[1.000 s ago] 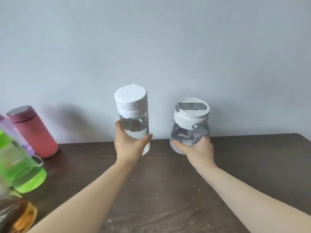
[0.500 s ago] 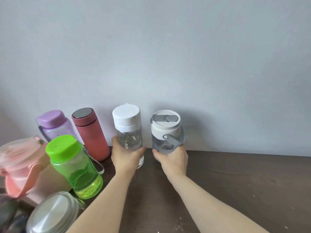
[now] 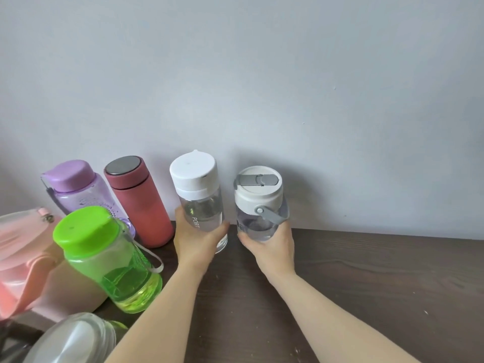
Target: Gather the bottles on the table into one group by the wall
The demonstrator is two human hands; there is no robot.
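My left hand point(image 3: 195, 241) grips a tall clear bottle with a white cap point(image 3: 197, 195), upright close to the wall. My right hand point(image 3: 269, 246) grips a shorter clear bottle with a white lid and grey handle point(image 3: 259, 200) just to its right. To the left by the wall stand a red flask point(image 3: 138, 200) and a purple bottle point(image 3: 76, 188). In front of those stands a green bottle point(image 3: 104, 258), with a pink bottle point(image 3: 21, 258) at the far left. Whether the held bottles touch the table is hidden by my hands.
A glass jar with a metal lid point(image 3: 73, 339) sits at the bottom left edge. The dark wooden table point(image 3: 366, 284) stretches to the right of my arms. The pale wall point(image 3: 288, 87) rises right behind the bottles.
Both hands have carried their bottles left toward the red flask and lower, closer to the table. The view swung left, bringing the group of bottles into sight.
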